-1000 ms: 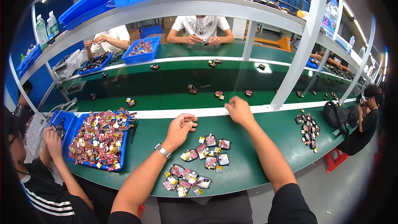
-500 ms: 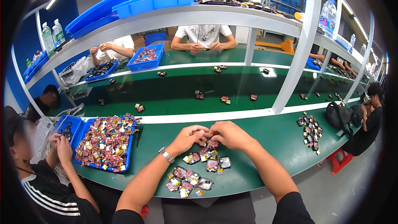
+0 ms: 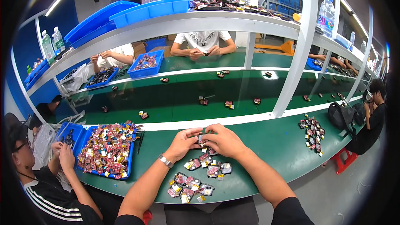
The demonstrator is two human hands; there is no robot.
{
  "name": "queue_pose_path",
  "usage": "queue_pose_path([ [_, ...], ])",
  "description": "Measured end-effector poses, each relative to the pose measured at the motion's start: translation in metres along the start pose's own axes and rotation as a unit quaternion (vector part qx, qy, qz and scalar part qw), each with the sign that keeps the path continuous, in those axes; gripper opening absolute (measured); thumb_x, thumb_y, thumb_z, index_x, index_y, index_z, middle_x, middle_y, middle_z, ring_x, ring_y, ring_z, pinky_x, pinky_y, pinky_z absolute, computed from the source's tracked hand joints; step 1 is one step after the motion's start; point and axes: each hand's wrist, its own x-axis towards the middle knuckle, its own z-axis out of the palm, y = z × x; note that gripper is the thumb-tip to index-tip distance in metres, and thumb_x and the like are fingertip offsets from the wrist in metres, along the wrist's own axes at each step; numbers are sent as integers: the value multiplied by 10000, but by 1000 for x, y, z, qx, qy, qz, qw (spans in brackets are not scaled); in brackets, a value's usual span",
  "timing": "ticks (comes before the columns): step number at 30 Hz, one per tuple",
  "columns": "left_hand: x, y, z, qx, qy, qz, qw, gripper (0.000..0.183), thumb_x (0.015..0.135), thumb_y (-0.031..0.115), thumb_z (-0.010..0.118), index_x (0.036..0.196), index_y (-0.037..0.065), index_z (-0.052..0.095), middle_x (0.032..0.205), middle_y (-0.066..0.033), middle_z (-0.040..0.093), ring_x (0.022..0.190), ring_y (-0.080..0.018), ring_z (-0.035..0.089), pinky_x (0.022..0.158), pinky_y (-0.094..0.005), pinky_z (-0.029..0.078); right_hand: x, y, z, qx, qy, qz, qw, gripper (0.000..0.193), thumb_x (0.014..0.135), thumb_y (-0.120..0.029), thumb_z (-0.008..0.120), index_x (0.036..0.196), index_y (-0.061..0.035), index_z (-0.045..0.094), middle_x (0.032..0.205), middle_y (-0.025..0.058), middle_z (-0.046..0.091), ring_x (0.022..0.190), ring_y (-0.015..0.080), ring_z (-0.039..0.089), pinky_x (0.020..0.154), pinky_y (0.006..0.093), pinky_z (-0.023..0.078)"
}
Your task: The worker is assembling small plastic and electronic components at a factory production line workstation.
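Note:
Between the fingertips of my left hand [image 3: 183, 145] and my right hand [image 3: 226, 141] is a small electronic module [image 3: 201, 139], dark-edged with a pale grey face. Both hands are closed on it, and the fingers cover most of its outline. Just below them, towards me, lies a loose group of similar modules [image 3: 213, 170] with black cases, reddish boards and white or yellow tabs. A second cluster of modules [image 3: 192, 182] rests closer to the bench's front edge. My left wrist wears a metal watch [image 3: 166, 161].
On the left stands a blue tray [image 3: 130, 167] heaped with reddish boards, beside a seated co-worker [image 3: 50, 191]. More modules [image 3: 312, 135] lie at the right. A white rail [image 3: 175, 126] and slanted post [image 3: 291, 66] border the green belt [image 3: 175, 104], which carries scattered modules.
The module between my fingers has been lifted and tilted, so its grey face shows. My hands have drawn slightly closer around it. The view has shifted a little; pieces on the belt sit slightly further right.

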Motion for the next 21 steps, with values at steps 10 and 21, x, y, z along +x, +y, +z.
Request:
queue_pose_path([
  [10,-1,-6,8,86,13,28,996,308,934,-16,495,1240,-22,527,1137,-70,603,996,-119,616,854,-266,551,2,7,4,-15,-55,10,998,224,764,-103,719,979,-93,655,1129,74,565,1069,287,550,892,386,488],
  [21,0,-5,3,2,-7,9,1000,361,910,-31,540,1269,-48,501,1186,-121,605,1030,-176,633,899,-314,545,-1,11,12,68,-18,59,996,118,819,-129,665,911,-61,696,1171,78,576,1129,273,525,981,383,442],
])
